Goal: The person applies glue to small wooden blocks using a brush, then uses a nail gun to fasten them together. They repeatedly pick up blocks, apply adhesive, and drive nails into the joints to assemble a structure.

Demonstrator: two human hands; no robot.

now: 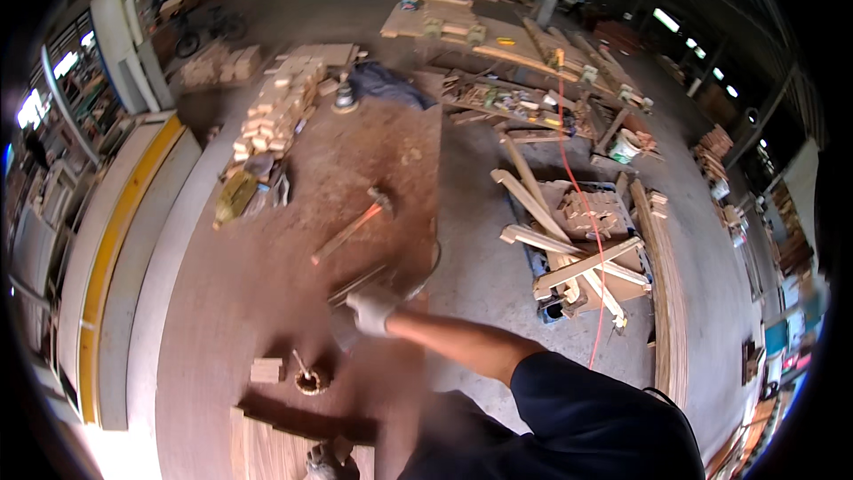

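Observation:
My right hand (373,311), in a pale glove, reaches across the brown worktable (258,293). Its fingers look curled but blurred, beside a thin dark strip (357,285) and a smeared grey shape; what they hold is unclear. At the lower edge my gloved left hand (327,460) rests closed over joined wooden slats (275,452), and what lies under its fingers is hidden. Between the hands stand a small round pot (310,383) with a stick leaning out and a small wooden block (267,370). Farther up lies a hammer (351,229) with an orange-red handle.
Stacked wooden blocks (277,111), a plastic bag (235,197), a round-based power tool (345,100) and dark cloth (386,84) occupy the table's far part. Right of it, loose beams (569,253) cross a pallet, and a red hose (582,196) hangs down. A yellow-striped machine (111,276) stands left.

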